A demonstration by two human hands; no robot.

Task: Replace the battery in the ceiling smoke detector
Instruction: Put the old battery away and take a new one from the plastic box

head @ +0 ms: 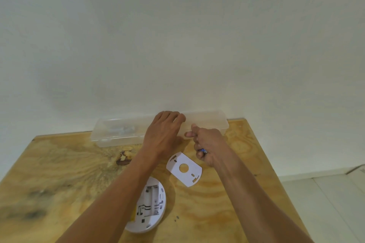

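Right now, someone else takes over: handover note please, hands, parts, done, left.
Left hand: resting on the lid of the clear plastic box at the table's far edge.
Right hand: at the box's front edge, closed on a small blue item, probably a battery.
Smoke detector: back up on the wooden table, battery bay looks empty.
Mounting plate: off, lying beside it.
Left: fit battery, refit plate, remount.

A plain off-white wall (177, 35) fills the upper part of the view, evenly and softly lit, with faint mottled shading; the desk (59, 173) stands against its foot, a sheet of pale plywood with swirling grain, a dark knot (123, 158) near the middle and grey smudges toward the left edge; to the right, the floor (325, 203) shows pale tiles with thin joints, meeting the wall at a low skirting.
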